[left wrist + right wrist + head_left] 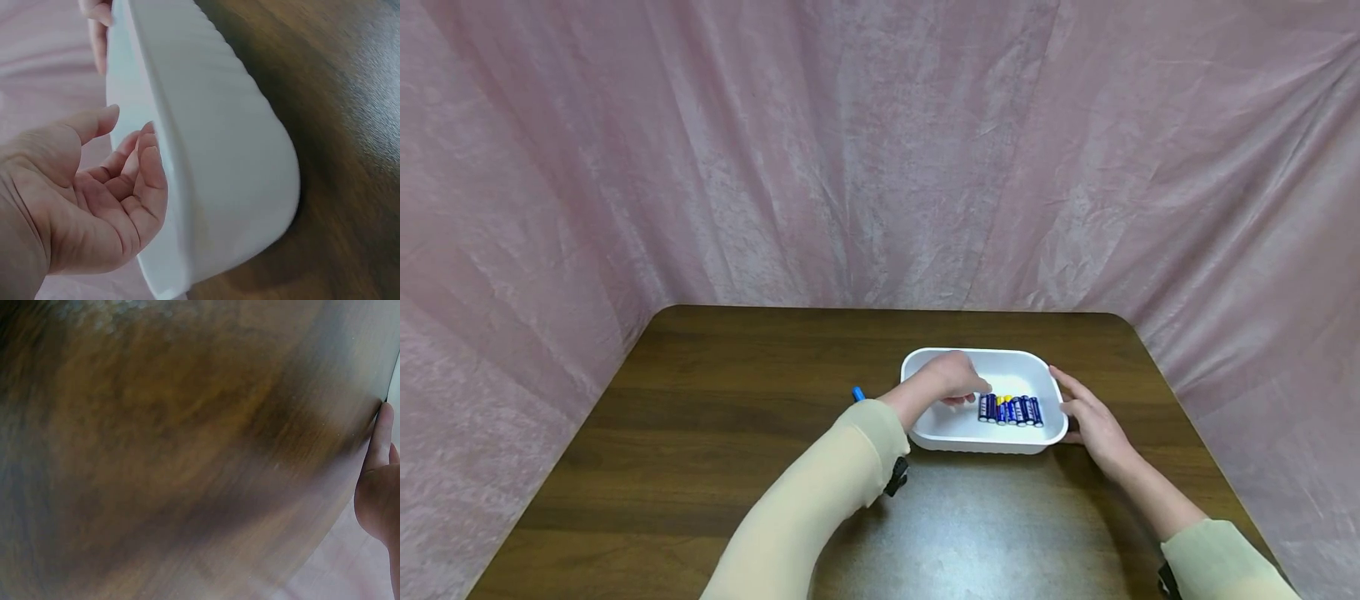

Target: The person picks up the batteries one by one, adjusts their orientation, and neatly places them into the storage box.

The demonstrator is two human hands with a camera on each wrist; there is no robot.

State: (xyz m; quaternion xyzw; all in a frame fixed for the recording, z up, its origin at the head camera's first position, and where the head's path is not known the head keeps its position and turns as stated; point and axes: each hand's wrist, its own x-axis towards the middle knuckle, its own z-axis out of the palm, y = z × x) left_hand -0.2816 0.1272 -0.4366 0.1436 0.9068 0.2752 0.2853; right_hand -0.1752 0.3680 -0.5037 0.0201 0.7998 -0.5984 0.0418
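Observation:
Several batteries (1009, 411), dark blue and some with yellow, lie side by side in a row in a white plastic tray (940, 442). My left hand (955, 379) reaches over the tray's left part, beside the left end of the row. In the left wrist view its fingers (150, 172) are loosely curled, the thumb stands apart, and nothing shows between them. My right hand (1097, 425) rests against the tray's right end, fingers fairly straight along the rim. Only part of that hand (378, 494) appears in the right wrist view.
A blue stick-like object (858, 393) pokes out behind the left sleeve, mostly hidden. The tray stands on a brown wooden table (737, 400), right of its middle. Pink curtains (850, 167) hang behind the table and at both sides.

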